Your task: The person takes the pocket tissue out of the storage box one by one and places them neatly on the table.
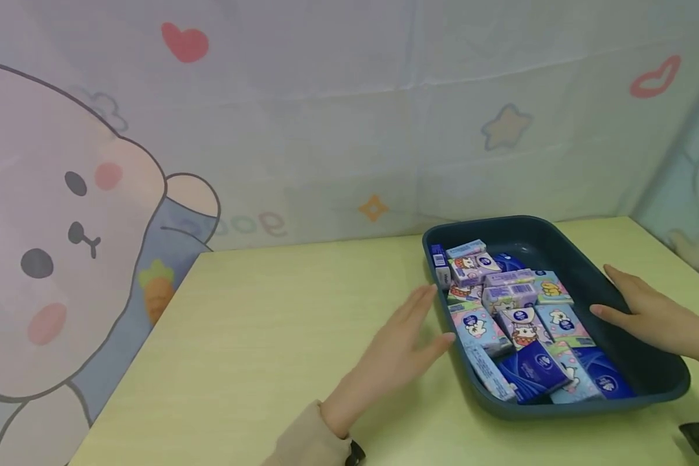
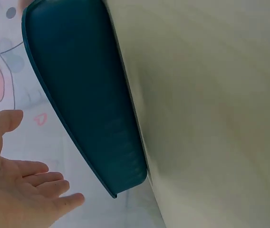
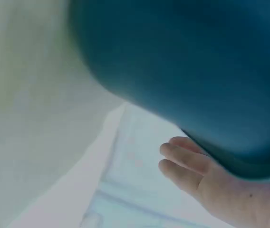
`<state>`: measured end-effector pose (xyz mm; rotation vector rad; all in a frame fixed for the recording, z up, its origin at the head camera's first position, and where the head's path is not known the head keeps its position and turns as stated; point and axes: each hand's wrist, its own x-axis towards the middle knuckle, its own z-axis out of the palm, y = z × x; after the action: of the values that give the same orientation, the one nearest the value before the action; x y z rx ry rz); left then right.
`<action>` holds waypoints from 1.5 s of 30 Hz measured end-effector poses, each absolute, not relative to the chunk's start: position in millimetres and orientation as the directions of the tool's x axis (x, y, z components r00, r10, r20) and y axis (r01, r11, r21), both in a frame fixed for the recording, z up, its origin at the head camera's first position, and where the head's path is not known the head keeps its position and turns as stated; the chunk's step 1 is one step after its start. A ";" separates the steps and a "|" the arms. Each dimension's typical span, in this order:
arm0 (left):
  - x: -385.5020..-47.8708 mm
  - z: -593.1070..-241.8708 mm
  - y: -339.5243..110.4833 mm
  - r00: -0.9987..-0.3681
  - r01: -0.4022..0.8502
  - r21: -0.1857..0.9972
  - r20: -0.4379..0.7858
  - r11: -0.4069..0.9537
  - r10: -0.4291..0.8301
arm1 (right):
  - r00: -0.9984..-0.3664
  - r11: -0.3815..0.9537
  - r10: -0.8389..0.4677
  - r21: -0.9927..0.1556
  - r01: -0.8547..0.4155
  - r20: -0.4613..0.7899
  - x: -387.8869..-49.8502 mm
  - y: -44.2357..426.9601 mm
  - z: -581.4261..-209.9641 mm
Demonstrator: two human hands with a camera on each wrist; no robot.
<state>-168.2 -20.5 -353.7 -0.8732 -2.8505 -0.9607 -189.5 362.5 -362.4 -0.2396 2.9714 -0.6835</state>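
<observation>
- Pale cartoon-printed cloth (image 1: 338, 142) hangs behind the tray, and a yellow-green table (image 1: 268, 330) lies under it.
- Dark teal tray (image 1: 582, 409): it sits flat on the table, with rounded corners and a raised rim.
- Small packets (image 1: 524, 331), probably tissues, lie inside the tray, heaped toward its left side and near end; its right-hand strip shows bare floor.
- Most packets carry pastel blue, pink or lilac prints with little animals; others are deep blue, among them a tilted blue packet (image 1: 534, 372) by the tray's near end. Some stand on edge, some overlap, and their wrapping looks smooth and a little shiny.
- Left hand (image 1: 391, 349): just beside the tray's left wall, fingers straight, thumb held apart, nothing in its grasp. Whether a fingertip touches the wall I cannot tell.
- Right hand (image 1: 652, 318): at the tray's right rim, thumb on the inner side, fingers stretched along the outer; no firm clamp shows.
- Step in hand, as I judge it: setting or steadying the loaded tray between two hands. Shifting it would call for an even hold on both sides, kept level so the heap doesn't slide.
- Left of the tray, beyond the table, a large printed bear (image 1: 87, 259) fills the cloth.
</observation>
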 end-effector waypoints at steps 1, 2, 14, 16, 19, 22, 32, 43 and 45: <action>-169.9 -353.5 -17.8 -0.849 0.496 0.585 0.170 0.642 0.501 | -0.985 0.887 -0.169 -0.440 -0.136 -0.038 -190.0 363.0 -364.1; -171.7 -353.5 -14.9 -0.853 0.481 0.611 0.162 0.629 0.496 | -0.985 0.887 -0.168 -0.440 -0.138 -0.031 -190.9 363.3 -365.5; -190.1 -343.2 26.6 -0.835 0.518 0.521 0.136 0.679 0.533 | -0.975 0.863 -0.187 -0.455 -0.220 0.117 -196.5 359.2 -380.9; -193.1 -342.5 32.6 -0.831 0.526 0.487 0.121 0.697 0.542 | -0.973 0.861 -0.189 -0.454 -0.229 0.132 -196.1 358.9 -380.5; -196.8 -343.4 40.6 -0.823 0.545 0.413 0.100 0.730 0.559 | -0.977 0.864 -0.176 -0.456 -0.213 0.124 -196.0 358.7 -379.3; -199.9 -345.7 45.8 -0.814 0.572 0.295 0.090 0.766 0.573 | -0.977 0.864 -0.167 -0.458 -0.208 0.130 -196.2 358.5 -379.3; -200.8 -348.0 63.5 -0.855 0.517 0.003 0.032 0.856 0.517 | -0.978 0.861 -0.158 -0.465 -0.205 0.139 -197.2 360.0 -384.8; -200.5 -352.8 70.0 -0.887 0.461 -0.003 0.007 0.887 0.461 | -0.964 0.841 -0.197 -0.474 -0.261 0.180 -197.8 361.9 -389.5; -200.9 -353.0 71.2 -0.887 0.462 0.000 0.011 0.887 0.462 | -0.964 0.843 -0.200 -0.470 -0.261 0.177 -197.5 363.6 -389.1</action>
<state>-200.9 71.2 -353.0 -0.7447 -3.0408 -0.0036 -197.5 363.6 -389.1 -0.3938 3.1311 -0.8271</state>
